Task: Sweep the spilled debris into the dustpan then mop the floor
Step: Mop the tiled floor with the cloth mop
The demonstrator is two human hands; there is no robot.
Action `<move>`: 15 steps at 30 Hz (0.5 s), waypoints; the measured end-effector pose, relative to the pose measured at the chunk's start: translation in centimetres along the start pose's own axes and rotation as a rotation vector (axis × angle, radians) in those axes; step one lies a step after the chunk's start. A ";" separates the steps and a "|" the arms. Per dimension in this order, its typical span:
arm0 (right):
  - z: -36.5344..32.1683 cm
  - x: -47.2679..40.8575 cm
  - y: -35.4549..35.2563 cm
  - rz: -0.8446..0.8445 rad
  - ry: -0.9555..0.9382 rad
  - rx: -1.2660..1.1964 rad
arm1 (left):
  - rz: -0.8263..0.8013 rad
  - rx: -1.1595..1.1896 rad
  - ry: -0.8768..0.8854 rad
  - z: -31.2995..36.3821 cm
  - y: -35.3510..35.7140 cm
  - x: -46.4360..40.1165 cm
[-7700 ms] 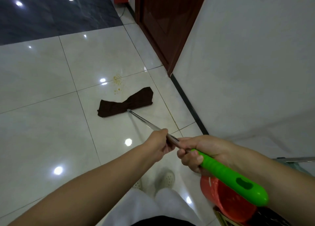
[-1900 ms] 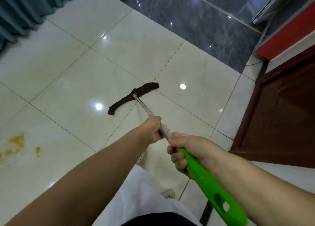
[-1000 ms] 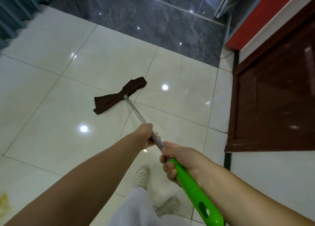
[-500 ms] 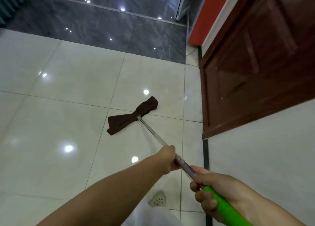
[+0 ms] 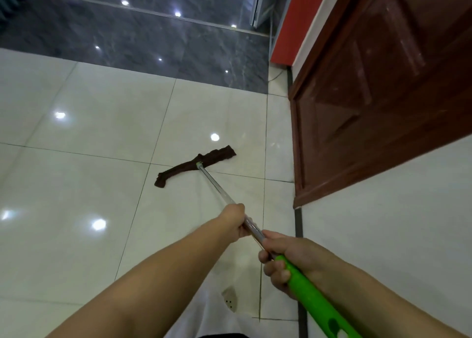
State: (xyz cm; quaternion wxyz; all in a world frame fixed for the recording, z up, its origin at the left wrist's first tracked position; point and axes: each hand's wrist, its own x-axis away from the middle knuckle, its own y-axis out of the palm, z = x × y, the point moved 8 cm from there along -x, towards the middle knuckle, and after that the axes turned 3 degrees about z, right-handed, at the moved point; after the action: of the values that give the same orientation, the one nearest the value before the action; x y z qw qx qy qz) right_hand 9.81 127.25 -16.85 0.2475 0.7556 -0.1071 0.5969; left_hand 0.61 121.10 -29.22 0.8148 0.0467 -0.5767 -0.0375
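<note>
Brown mop head (image 5: 195, 166) flat on pale tile, near door (image 5: 383, 95) | left hand (image 5: 233, 220) gripping steel pole (image 5: 217, 184) | right hand (image 5: 283, 258) gripping green handle (image 5: 314, 302) | open floor (image 5: 76, 184) leftward

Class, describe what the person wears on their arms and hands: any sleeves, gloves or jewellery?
Both forearms are bare, with no sleeves in view. The left hand and right hand wear no gloves, and no rings, watch or bracelets are visible.

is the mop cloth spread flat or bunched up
Bunched up. The brown mop cloth lies on the tile as a thin, twisted strip, pinched at the pole joint, not spread wide.
</note>
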 end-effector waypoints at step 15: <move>-20.2 -8.7 10.2 -0.013 -0.019 0.125 | 0.036 -0.011 0.021 22.4 -1.2 -9.2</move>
State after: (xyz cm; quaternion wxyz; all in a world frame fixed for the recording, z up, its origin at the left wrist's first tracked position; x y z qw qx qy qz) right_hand -14.33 127.54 -19.34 0.2027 0.7759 -0.0669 0.5936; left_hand -23.61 120.25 -30.53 0.8217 0.0319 -0.5684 -0.0255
